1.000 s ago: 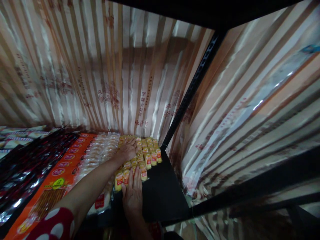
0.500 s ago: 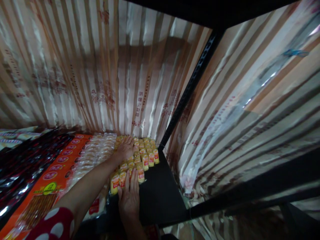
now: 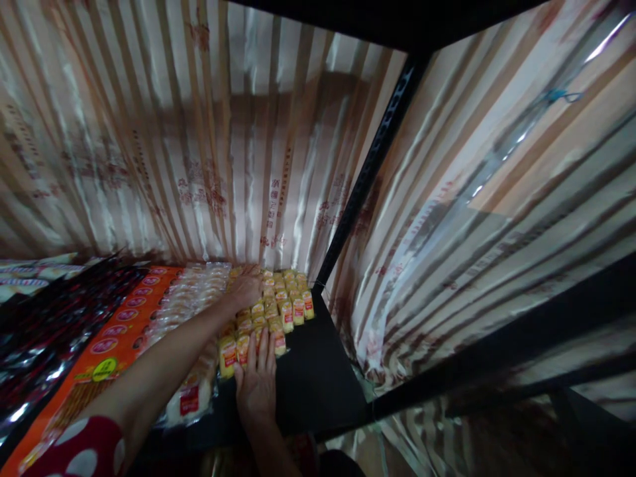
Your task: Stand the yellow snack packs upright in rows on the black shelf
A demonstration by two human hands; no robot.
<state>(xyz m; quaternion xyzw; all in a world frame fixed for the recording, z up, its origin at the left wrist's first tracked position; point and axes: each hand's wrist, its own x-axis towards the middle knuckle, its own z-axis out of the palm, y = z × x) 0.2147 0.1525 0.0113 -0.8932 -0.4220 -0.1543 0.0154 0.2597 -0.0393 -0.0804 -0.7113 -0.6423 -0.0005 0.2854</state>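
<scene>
Small yellow packets with red labels (image 3: 298, 310) stand in close rows at the right end of the black shelf (image 3: 318, 377). My left hand (image 3: 247, 289) reaches over to the back left of these rows and lies on the packet tops, its fingers pointing away and somewhat blurred. At the front, my right hand (image 3: 257, 387) rests with fingers stretched out against the faces of the front packets. Neither hand is wrapped round a packet. The left forearm crosses over a row of clear-wrapped pale packets (image 3: 189, 397) and hides part of it.
To the left lie orange packages (image 3: 114, 331), then dark shiny ones (image 3: 44, 331) and white ones (image 3: 34, 275) at the far left. A black perforated post (image 3: 370, 175) rises at the shelf's back right corner. Pleated printed sheeting (image 3: 209, 146) hangs behind and to the right.
The view has shifted slightly. My left hand has slid a little farther back over the packets. My right hand stays pressed at the front, with the rows looking much the same.
</scene>
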